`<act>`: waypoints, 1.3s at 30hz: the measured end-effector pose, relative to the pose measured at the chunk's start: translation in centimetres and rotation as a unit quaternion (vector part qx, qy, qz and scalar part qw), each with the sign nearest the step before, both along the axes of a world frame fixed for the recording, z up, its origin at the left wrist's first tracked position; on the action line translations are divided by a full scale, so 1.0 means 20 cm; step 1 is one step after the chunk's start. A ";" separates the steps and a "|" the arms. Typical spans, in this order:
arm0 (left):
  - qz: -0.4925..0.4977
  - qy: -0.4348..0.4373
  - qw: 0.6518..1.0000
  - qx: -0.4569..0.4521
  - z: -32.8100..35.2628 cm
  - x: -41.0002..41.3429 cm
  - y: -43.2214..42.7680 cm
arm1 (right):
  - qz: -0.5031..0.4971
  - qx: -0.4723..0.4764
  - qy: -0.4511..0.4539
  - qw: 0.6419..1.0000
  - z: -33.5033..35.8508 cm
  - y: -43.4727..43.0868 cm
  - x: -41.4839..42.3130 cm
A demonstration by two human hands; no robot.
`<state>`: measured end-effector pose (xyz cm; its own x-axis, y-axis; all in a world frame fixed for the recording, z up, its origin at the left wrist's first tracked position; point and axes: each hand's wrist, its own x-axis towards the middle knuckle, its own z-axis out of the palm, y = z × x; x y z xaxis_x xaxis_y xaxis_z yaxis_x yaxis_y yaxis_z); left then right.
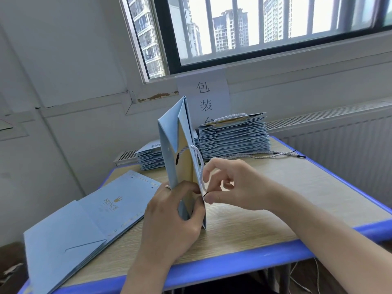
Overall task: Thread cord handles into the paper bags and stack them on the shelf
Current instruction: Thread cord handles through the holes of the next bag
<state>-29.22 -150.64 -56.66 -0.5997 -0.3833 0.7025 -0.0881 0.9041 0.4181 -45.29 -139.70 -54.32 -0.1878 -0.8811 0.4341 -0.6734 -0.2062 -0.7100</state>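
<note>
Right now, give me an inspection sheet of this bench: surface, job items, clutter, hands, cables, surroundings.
Surface: wood-topped table with blue edging.
Job's things: paper bag upright; white cord looped along it; flat bags front left; stacked bags at the back.
Clutter: loose cords beside the stack.
Hands: left hand grips the paper bag; right hand pinches the cord end.
Cables: thin wires below the table.
Surroundings: barred window, paper sign, radiator.

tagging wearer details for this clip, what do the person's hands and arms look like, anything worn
Both hands are bare, no gloves. The left hand wears a thin ring on one finger; the right hand shows none. Both forearms are bare, with no sleeve, watch or bracelet in view.
</note>
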 end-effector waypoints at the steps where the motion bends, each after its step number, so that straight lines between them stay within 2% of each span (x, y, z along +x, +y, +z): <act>1: 0.001 -0.001 1.000 0.001 0.00 0.00 0.00 | 0.003 0.006 -0.002 1.000 0.00 0.00 0.00; 8: 0.000 -0.015 1.000 0.001 -0.02 -0.01 -0.01 | -0.005 0.007 0.022 1.000 -0.01 0.00 -0.02; 11: 0.004 -0.020 1.000 0.005 -0.02 -0.01 -0.01 | -0.023 -0.037 0.075 0.996 0.00 0.03 -0.03; 16: -0.003 -0.028 0.999 0.018 -0.02 -0.01 -0.02 | -0.055 -0.132 0.112 0.983 0.02 0.07 -0.01; 20: -0.004 -0.034 0.999 0.018 -0.02 0.00 -0.01 | -0.052 -0.069 0.168 0.982 -0.06 0.14 0.05; 24: 0.001 -0.047 0.999 0.005 -0.02 0.00 -0.01 | -0.103 0.038 0.294 0.950 -0.12 0.10 0.09; 28: -0.001 -0.049 0.999 0.017 -0.02 0.01 0.00 | -0.130 0.092 0.319 0.934 -0.11 0.06 0.12; 39: -0.007 -0.052 0.998 0.018 -0.03 -0.01 0.01 | -0.126 0.009 0.309 0.943 -0.14 0.05 0.13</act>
